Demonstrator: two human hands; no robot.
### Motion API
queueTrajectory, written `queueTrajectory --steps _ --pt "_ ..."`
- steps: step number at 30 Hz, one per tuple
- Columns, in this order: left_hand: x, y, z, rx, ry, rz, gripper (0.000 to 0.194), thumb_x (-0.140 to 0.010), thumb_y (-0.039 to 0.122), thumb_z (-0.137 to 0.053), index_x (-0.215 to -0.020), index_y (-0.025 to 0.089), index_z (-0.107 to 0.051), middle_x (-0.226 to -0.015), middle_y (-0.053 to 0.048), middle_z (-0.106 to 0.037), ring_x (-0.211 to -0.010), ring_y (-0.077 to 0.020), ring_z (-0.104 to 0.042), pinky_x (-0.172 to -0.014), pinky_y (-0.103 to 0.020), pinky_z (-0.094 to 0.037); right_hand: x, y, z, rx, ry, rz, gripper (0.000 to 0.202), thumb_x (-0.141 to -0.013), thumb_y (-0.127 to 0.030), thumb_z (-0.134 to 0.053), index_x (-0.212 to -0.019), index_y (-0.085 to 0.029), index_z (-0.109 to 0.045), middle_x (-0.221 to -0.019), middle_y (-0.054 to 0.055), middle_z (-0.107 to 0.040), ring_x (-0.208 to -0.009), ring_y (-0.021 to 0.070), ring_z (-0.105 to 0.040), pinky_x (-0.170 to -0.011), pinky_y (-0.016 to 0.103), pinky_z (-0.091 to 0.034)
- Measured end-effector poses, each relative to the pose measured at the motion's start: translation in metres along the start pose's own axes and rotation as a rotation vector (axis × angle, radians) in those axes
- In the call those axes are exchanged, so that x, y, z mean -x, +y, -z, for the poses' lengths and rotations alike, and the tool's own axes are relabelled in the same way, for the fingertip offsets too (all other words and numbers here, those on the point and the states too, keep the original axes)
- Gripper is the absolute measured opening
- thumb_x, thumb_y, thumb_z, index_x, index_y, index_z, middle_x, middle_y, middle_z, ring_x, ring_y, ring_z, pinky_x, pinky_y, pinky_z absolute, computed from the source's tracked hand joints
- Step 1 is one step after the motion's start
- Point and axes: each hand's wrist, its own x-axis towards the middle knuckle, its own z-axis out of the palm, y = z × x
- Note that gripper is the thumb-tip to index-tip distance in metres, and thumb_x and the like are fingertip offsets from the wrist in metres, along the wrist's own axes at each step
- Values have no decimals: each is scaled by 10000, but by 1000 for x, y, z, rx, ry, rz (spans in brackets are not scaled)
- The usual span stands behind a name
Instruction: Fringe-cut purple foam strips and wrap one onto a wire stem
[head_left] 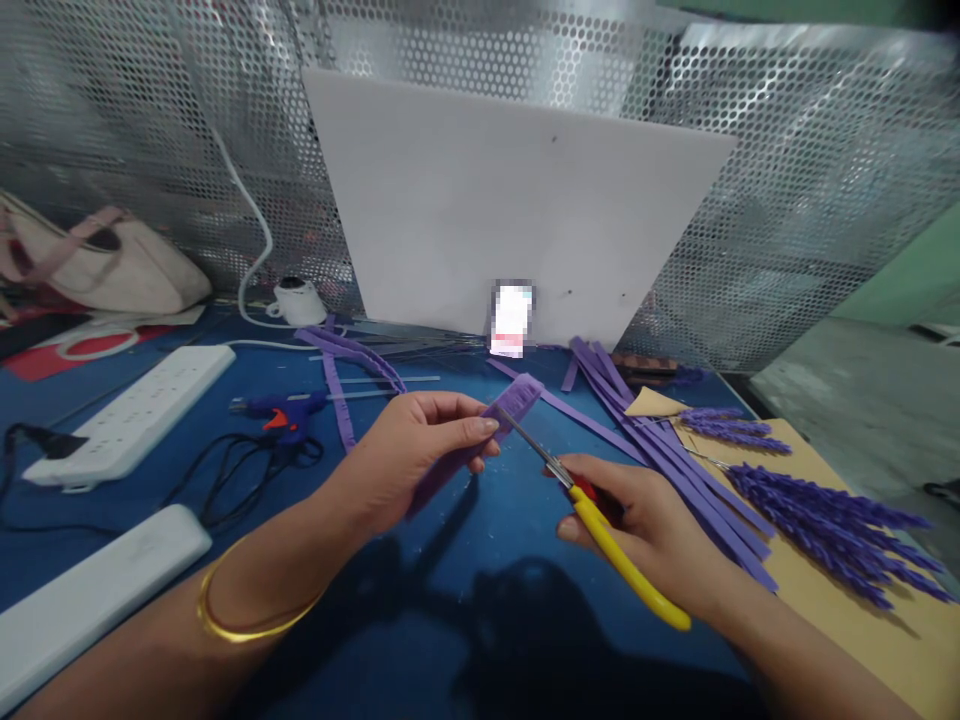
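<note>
My left hand (427, 440) pinches a folded purple strip (521, 393) between thumb and fingers, with its loose end hanging below the palm. In my right hand (630, 500) are long-nosed pliers (611, 545) with yellow and red handles; their thin metal tip touches the purple strip beside my left thumb. Whether the jaws grip the strip is too small to tell. To the right of my right hand lies a bundle of flat purple strips (675, 460). Another purple strip (337, 400) lies behind my left hand.
A blue glue gun (289, 410), its black cable and a white power strip (135, 415) lie left. Purple flower stems (817, 520) rest on brown paper (802, 640) at right. A white board (510, 200) stands behind a blurred bright screen (512, 315).
</note>
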Motion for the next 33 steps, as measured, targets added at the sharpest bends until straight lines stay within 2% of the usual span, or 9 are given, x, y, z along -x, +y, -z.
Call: queueTrajectory --steps 10,20,25,33 --pt "3 0 -3 -19 54 -90 95 -717 239 -783 -689 166 -728 -601 12 -655 -519 -75 -525 -466 -167 -373 1 -1 1 125 75 64 326 -849 -435 -688 -1090 -221 -638 -776 4 -595 -641 146 -486 -569 230 -388" --pt "1 -2 -1 -31 37 -126 77 -719 235 -789 -712 175 -742 -618 14 -673 -554 -75 -546 -530 -172 -406 1 -6 3 68 -2 37 250 -894 -444 -620 -940 -199 -622 -760 3 -564 -625 132 -454 -563 223 -375" --pt "1 -2 0 -67 55 -159 89 -712 235 -795 -708 161 -745 -617 2 -680 -557 -78 -557 -546 -174 -422 2 -7 2 91 14 42 249 -904 -438 -611 -965 -197 -633 -730 -1 -539 -604 129 -428 -544 220 -365" --pt "1 0 -2 -61 76 -120 84 -697 228 -790 -677 171 -733 -611 -3 -688 -530 -88 -548 -510 -189 -410 1 -5 -2 58 7 39 237 -918 -434 -590 -920 -199 -626 -700 -12 -508 -585 121 -405 -525 215 -364"
